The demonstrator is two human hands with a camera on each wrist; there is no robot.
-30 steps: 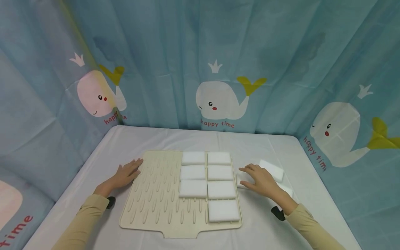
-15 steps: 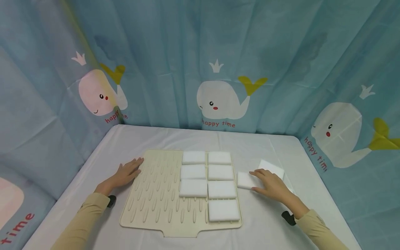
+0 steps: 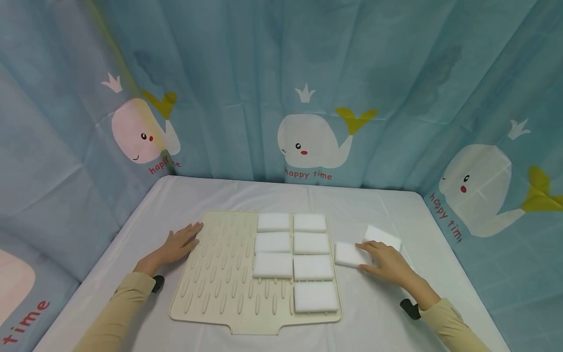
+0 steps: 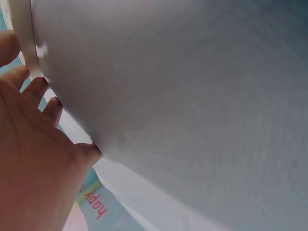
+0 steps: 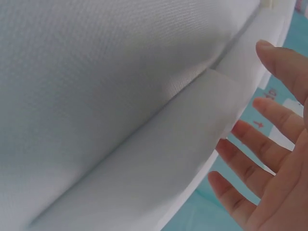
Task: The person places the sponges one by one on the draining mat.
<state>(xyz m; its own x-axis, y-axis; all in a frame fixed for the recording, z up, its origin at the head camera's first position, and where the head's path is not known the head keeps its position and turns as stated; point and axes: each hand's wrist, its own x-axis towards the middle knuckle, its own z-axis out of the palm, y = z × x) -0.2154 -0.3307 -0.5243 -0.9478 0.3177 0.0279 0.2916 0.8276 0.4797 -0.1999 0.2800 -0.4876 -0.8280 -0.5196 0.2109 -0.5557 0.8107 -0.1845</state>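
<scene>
A cream ribbed board (image 3: 213, 264) lies on the table, with several white rectangular pads (image 3: 315, 296) in two columns on its right side. The left hand (image 3: 177, 245) rests at the board's upper left edge, fingers extended; the left wrist view shows this hand (image 4: 38, 154) along the edge. Right of the board, the right hand (image 3: 387, 263) lies over the right end of a loose white pad (image 3: 348, 254), fingers spread. In the right wrist view the hand (image 5: 274, 149) has its fingers apart beside white pads (image 5: 159, 139), with no grip visible. Another loose pad (image 3: 381, 236) lies behind it.
A white cloth (image 3: 246, 195) covers the table. Blue curtains (image 3: 228, 98) with whale prints hang behind and at both sides. A dark wrist-worn device (image 3: 410, 309) is on the right wrist, another (image 3: 158, 283) on the left.
The right hand has moved right and slightly toward the wearer, off the near pad's left part, uncovering more of it. The left hand and the board stay in place.
</scene>
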